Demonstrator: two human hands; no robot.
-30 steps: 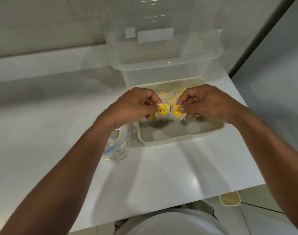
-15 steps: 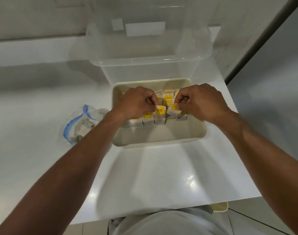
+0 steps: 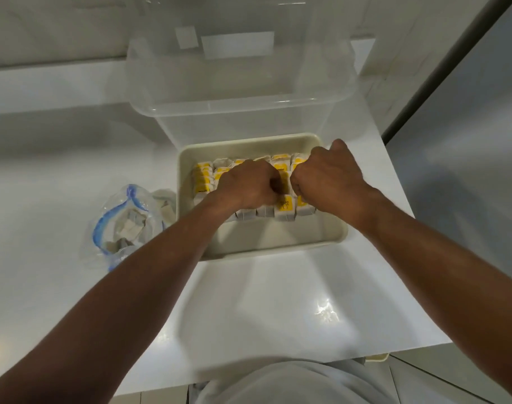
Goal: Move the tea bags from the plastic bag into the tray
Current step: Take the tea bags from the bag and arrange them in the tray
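1. Fingers of the left hand (image 3: 246, 185) and the right hand (image 3: 327, 179) curl downward side by side over the tray, tips hidden among the bags; whether they pinch one cannot be told
2. White paper tea bags with yellow tags (image 3: 284, 207) stand in rows across the far part of the cream rectangular plastic tray (image 3: 278, 246)
3. Clear plastic zip bag with blue seal (image 3: 126, 225) lies just beside the tray's left wall on the white countertop (image 3: 278, 301), more tea bags inside

One wide-angle camera, worn on the person's head, looks forward and steeply down onto the counter (image 3: 278, 301) from close above. The tray (image 3: 278, 240) sits just above centre toward 12 o'clock, and the wearer's own torso (image 3: 292, 383) fills the 6 o'clock edge.
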